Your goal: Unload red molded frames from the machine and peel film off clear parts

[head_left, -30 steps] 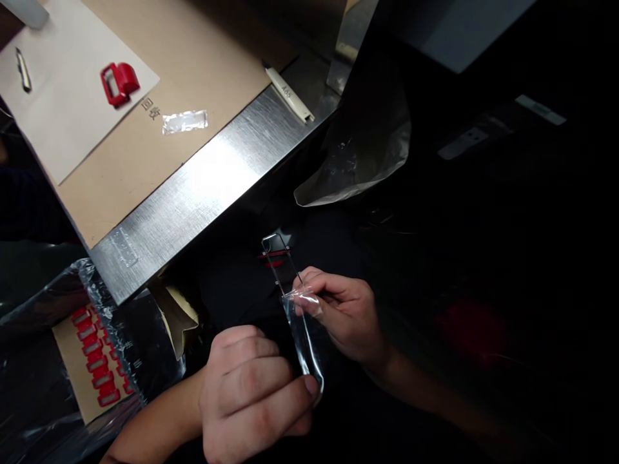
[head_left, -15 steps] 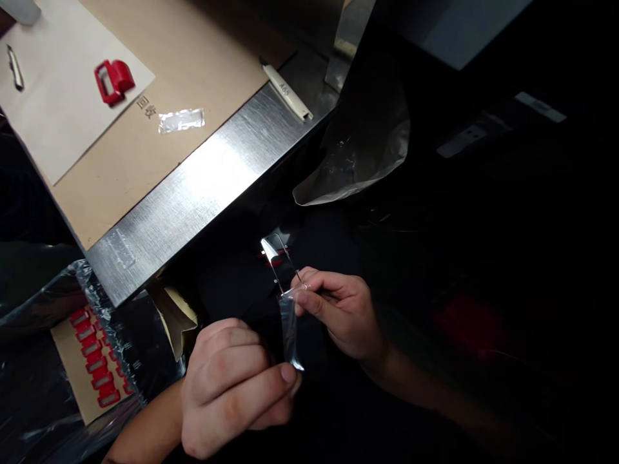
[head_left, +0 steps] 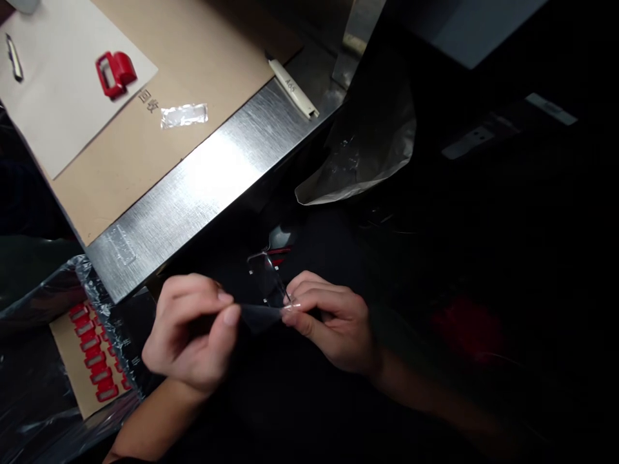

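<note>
My left hand point(head_left: 193, 328) is closed in a pinch on one end of a strip of clear plastic film point(head_left: 258, 316). The strip stretches across to my right hand point(head_left: 333, 319). My right fingers pinch the near end of a thin, shiny rectangular frame point(head_left: 279, 283) with small tabs along its sides, where the film meets it. Whether the frame holds a clear pane I cannot tell. Both hands are above a dark surface, below the table edge. Something red point(head_left: 278, 256) shows just behind the frame's far end.
On the metal-edged table point(head_left: 213, 167) are cardboard point(head_left: 213, 58), white paper, a red plastic part point(head_left: 116, 74), a clear wrapper point(head_left: 184, 116), and a pale A65-marked tool point(head_left: 293, 89). A box with red parts point(head_left: 94, 354) is lower left. An open bag point(head_left: 367, 142) hangs beyond the table.
My left hand has moved up and left, turning over and pulling the film from hanging downward to stretched sideways. The frame has tilted and dropped slightly in my right hand.
</note>
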A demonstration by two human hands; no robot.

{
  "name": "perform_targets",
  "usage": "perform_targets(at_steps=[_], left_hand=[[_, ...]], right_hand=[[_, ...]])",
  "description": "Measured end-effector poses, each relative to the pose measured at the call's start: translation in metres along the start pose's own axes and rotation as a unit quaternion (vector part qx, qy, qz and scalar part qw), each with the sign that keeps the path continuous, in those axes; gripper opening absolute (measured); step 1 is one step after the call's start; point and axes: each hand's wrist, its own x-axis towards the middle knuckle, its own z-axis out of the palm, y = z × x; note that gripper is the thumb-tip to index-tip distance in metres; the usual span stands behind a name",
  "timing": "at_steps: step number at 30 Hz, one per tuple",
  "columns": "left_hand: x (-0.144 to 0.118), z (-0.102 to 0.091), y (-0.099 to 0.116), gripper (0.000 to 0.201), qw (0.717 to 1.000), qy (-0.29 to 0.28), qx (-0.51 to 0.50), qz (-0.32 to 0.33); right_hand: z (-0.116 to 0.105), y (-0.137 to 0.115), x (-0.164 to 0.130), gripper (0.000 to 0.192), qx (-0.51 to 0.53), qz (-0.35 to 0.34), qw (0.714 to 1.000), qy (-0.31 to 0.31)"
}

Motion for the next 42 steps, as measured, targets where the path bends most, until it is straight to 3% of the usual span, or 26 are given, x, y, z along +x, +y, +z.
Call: perform_targets(at_steps=[4, 13, 19, 22, 23, 25, 28, 30, 32, 36, 39, 42], left_hand=[[0.003, 0.015, -0.009, 0.008, 0.994, 0.046, -0.041, -0.087], [-0.001, 0.019, -0.019, 0.010, 0.978, 0.039, -0.102, -0.176], [0.002, 0.018, -0.032, 0.013, 0.939, 0.023, -0.204, -0.277], [0.005, 0.016, -0.036, 0.011, 0.931, 0.030, -0.234, -0.280], [0.006, 0.015, -0.037, 0.016, 0.936, 0.032, -0.236, -0.260], [0.005, 0.012, -0.037, 0.047, 0.955, 0.001, -0.219, -0.202], [0.003, 0.009, -0.036, 0.107, 0.970, -0.118, -0.155, -0.142], [0.001, 0.008, -0.037, 0.117, 0.961, -0.182, -0.135, -0.157], [0.002, 0.007, -0.039, 0.110, 0.948, -0.193, -0.161, -0.197], [0.009, 0.006, -0.049, 0.093, 0.925, -0.139, -0.246, -0.254], [0.013, 0.005, -0.054, 0.073, 0.917, -0.083, -0.263, -0.288], [0.012, 0.005, -0.051, 0.059, 0.931, 0.006, -0.237, -0.276]], right_hand=[[0.002, -0.001, 0.000, 0.010, -0.042, -0.057, 0.997, -0.029], [0.004, 0.003, -0.001, 0.014, -0.081, -0.106, 0.990, -0.048], [0.002, 0.004, 0.001, 0.009, -0.001, 0.002, 0.999, -0.043], [-0.001, 0.003, 0.001, 0.014, 0.050, 0.079, 0.995, -0.043], [-0.003, 0.002, 0.001, 0.017, 0.063, 0.102, 0.992, -0.040], [-0.005, 0.001, 0.002, 0.022, 0.078, 0.132, 0.987, -0.036], [-0.006, 0.001, 0.004, 0.021, 0.074, 0.133, 0.987, -0.045], [-0.005, 0.002, 0.005, 0.015, 0.058, 0.097, 0.992, -0.055], [-0.003, 0.002, 0.005, 0.010, 0.033, 0.047, 0.996, -0.072], [-0.001, 0.002, 0.006, 0.011, -0.010, -0.013, 0.993, -0.116], [-0.001, 0.001, 0.005, 0.010, -0.003, -0.026, 0.990, -0.137], [-0.003, 0.003, 0.004, 0.010, -0.003, 0.006, 0.994, -0.110]])
